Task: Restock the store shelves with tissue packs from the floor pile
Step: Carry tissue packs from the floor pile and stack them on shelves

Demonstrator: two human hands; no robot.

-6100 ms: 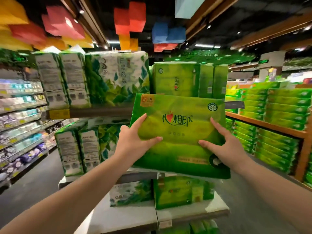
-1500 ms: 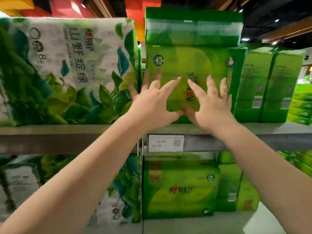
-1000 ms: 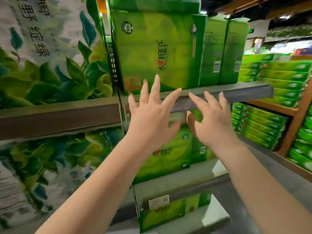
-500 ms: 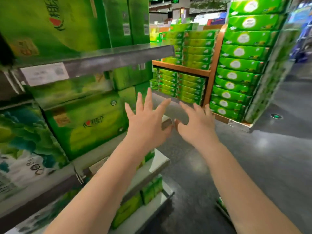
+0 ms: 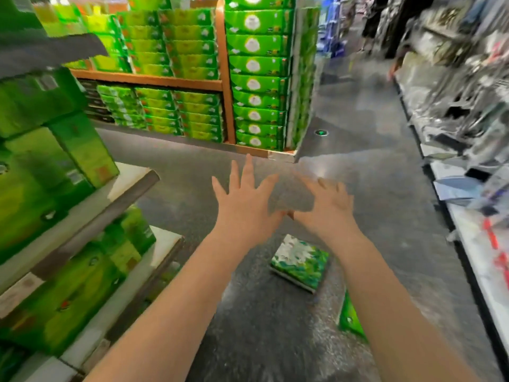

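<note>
Tissue packs (image 5: pixel 300 262) lie on the grey floor (image 5: pixel 358 166) at lower centre of the frame, one leaf-printed and a green one (image 5: pixel 351 318) just right of it, half hidden by my right forearm. I see my left hand (image 5: pixel 245 205) and right hand (image 5: pixel 327 206) spread wide and empty above them, thumbs nearly meeting. Green packs fill the shelves (image 5: pixel 129 194) at left.

Floor pack (image 5: pixel 300 262) green-white leaf print; shelf packs (image 5: pixel 55 150) green; floor (image 5: pixel 358 161) grey
</note>
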